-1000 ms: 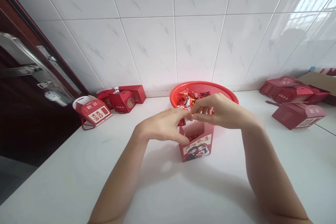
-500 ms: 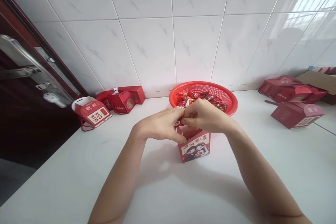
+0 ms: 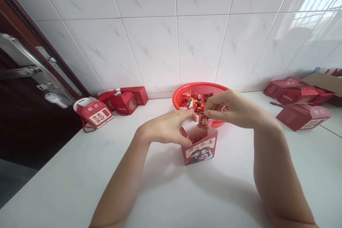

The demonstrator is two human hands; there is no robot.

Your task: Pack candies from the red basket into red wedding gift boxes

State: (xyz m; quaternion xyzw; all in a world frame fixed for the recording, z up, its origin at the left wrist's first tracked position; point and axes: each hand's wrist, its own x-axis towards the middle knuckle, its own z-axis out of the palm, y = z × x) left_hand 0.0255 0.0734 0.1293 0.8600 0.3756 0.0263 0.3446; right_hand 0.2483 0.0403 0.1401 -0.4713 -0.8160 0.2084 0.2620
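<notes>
A red candy box (image 3: 201, 152) with a cartoon couple on its front stands upright with its top open, and some red pieces show inside. My left hand (image 3: 167, 126) is around the box's left side, its thumb on the near rim and its fingers reaching across to the far side. Above the opening, my right hand (image 3: 227, 108) pinches a red wrapped candy (image 3: 203, 120) between thumb and fingers. Just behind the box is a red plastic basket (image 3: 184, 88) of wrapped candies (image 3: 192, 100), partly hidden by my right hand.
At the left by the wall stand several red boxes (image 3: 125, 103), one with a cord handle (image 3: 97, 114). More red boxes (image 3: 303, 115) sit at the right, near a brown cardboard box (image 3: 323, 82). A door with a metal handle (image 3: 26, 71) borders the white table (image 3: 107, 171).
My right hand has moved right, away from my left fingers, and the wrapped candy in it now shows clearly above the box. My left hand has stayed at the box.
</notes>
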